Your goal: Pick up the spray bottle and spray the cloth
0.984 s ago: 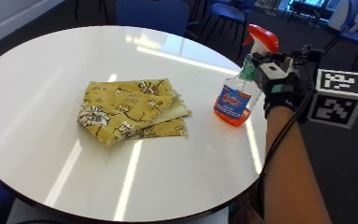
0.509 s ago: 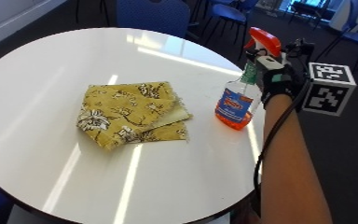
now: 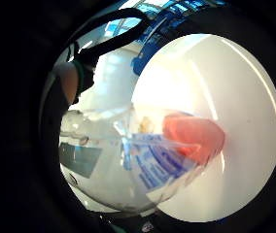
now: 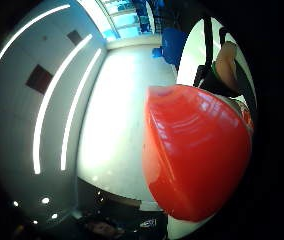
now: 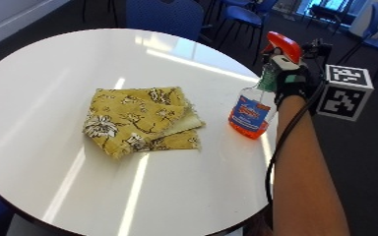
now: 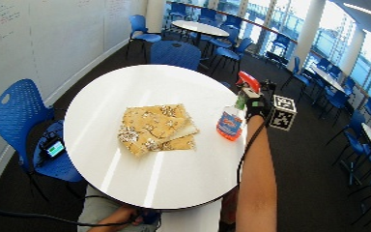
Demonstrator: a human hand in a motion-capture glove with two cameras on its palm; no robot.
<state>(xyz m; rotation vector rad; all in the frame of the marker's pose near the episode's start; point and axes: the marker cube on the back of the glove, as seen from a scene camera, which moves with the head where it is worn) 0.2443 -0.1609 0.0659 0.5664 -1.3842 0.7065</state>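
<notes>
The gloved hand point(image 5: 293, 78) is curled around the neck of the spray bottle point(image 5: 254, 108), which stands upright near the round white worktop's point(image 5: 51, 69) edge, well apart from the folded yellow cloth point(image 5: 140, 120).

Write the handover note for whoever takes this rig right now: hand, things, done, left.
Hand: gloved right hand grips the neck of the spray bottle, just below its red trigger head.
Things: the bottle stands near the round white table's edge; the folded yellow floral cloth lies beside it, apart, toward the table's middle.
Done: bottle grasped.
Left: lift it, aim at the cloth, spray.
</notes>
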